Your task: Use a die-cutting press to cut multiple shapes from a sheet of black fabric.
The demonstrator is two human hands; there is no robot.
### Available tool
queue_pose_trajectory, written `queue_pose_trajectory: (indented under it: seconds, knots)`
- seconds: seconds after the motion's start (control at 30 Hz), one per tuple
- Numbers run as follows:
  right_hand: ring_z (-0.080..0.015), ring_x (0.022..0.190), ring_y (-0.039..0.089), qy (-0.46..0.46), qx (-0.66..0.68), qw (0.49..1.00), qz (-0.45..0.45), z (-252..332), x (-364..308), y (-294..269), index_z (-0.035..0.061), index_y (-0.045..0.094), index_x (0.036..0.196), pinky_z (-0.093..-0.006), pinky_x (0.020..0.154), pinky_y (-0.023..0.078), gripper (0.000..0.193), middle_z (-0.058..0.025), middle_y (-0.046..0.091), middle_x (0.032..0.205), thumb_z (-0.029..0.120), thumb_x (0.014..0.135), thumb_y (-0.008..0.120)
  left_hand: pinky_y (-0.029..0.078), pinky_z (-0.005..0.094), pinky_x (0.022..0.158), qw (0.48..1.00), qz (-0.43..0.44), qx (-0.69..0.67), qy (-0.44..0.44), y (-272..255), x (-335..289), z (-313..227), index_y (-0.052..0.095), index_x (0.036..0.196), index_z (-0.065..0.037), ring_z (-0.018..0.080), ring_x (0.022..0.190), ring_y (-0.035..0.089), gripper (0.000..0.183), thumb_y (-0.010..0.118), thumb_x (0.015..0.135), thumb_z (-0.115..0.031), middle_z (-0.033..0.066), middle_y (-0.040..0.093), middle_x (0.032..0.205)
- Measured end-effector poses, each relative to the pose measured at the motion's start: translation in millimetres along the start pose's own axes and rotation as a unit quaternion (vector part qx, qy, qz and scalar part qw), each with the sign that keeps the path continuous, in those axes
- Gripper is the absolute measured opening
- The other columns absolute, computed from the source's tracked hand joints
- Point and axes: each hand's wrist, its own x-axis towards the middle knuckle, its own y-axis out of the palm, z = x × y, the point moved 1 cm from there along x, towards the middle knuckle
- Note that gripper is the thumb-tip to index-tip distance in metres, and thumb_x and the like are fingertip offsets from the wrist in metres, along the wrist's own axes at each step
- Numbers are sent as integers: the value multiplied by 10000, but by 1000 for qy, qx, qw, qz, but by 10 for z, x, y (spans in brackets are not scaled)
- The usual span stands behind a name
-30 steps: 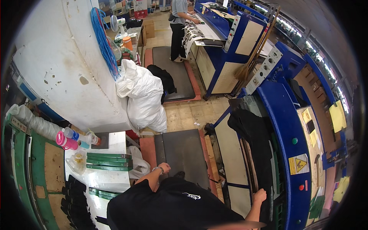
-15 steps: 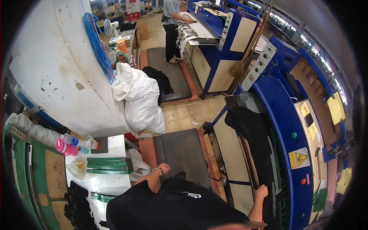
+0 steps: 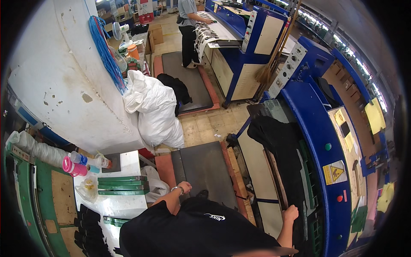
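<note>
My left hand (image 3: 185,187) hangs in front of my body over the dark floor mat (image 3: 209,165), its fingers curled in and nothing visible in them. A bracelet sits on that wrist. At the right, my right hand (image 3: 291,213) is closed at the lower end of a brown rail (image 3: 277,182) along the front edge of a blue press machine (image 3: 310,124). Black fabric (image 3: 274,132) lies on the machine's bed just beyond that hand. What the right fingers wrap round is mostly hidden.
A white table (image 3: 124,205) on the left bears green-edged bars (image 3: 123,185), a pink jug (image 3: 73,167), bottles and stacked black pieces (image 3: 88,231). White sacks (image 3: 156,115) lean by the pillar. Farther off, a co-worker (image 3: 188,34) stands at another blue machine (image 3: 252,55).
The view has shifted very slightly. Both my hands keep nearly the same places, and the far co-worker's arm stays over the patterned fabric.
</note>
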Motion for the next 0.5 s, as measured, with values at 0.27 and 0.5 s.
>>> queue_pose_trajectory:
  seconds: [0.27,0.5]
  knots:
    - [-332,914,728,30,20,999,9,167,-392,-266,57,735,875,-417,770,598,287,-162,739,961,221,688,877,472,293,542,1000,-9,-17,2,22,47,151,674,1181,-113,113,668,625,301,621,954,-304,3,698,854]
    - [-350,923,721,30,42,999,6,126,-452,-123,42,713,912,-438,793,586,337,-175,734,964,210,650,843,477,303,507,999,-7,-34,-5,69,29,190,675,1176,-86,124,633,625,293,627,948,-265,22,704,844]
